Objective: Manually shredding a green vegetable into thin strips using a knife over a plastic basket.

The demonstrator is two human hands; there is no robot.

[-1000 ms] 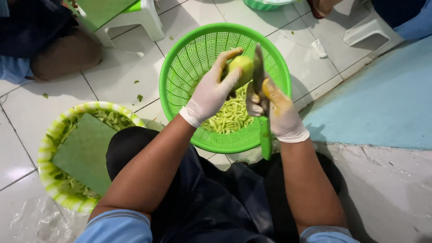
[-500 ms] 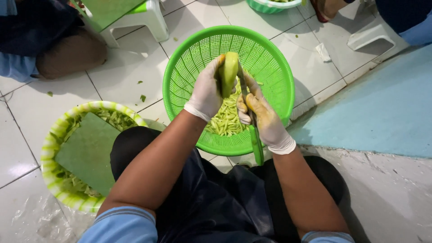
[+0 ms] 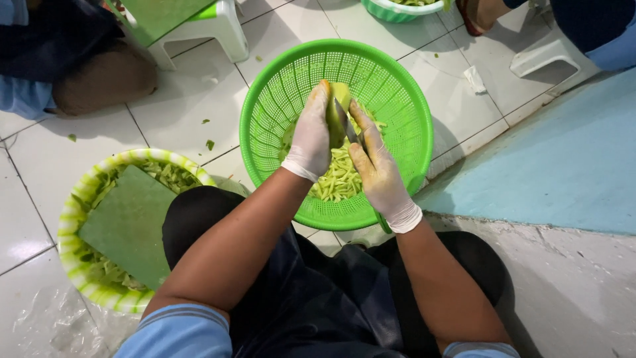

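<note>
Landmark: the bright green colander basket [image 3: 397, 86] on the white tiled floor [image 3: 179, 119]; every place below is told from it.

Left of the basket: a striped yellow-green basket [image 3: 69, 219] stands beside your left knee, well apart from the colander, holding pale green peelings with a flat green board [image 3: 126, 225] lying over them. Further left and up, another person's knee and blue sleeve [image 3: 20, 99].

Your left hand [image 3: 310, 136]: gloved in white, over the middle of the basket, its grip wrapped shut around a green mango [image 3: 336, 113]. Half a second ago you held the fruit higher and more upright; you have turned it, so a fresh side faces the blade.

Your right hand [image 3: 377, 176]: gloved and stained yellow, just right of the fruit, its grip closed on a knife [image 3: 348, 126] whose blade lies against the mango. A second ago the blade stood clear above your fingers; now it has come down along the fruit.

What that suggests: I judge you are partway through a stroke, with shreds dropping onto the pile of green strips [image 3: 341, 179] in the bottom of the basket.

Right of the basket: a pale blue mat [image 3: 563, 166] and bare concrete, well apart.

Hard to make out: the blade's edge and tip are mostly hidden between your hands; how much mango is left under your left palm cannot be told; a further basket [image 3: 397, 8] and a foot are cut off at the top edge.
</note>
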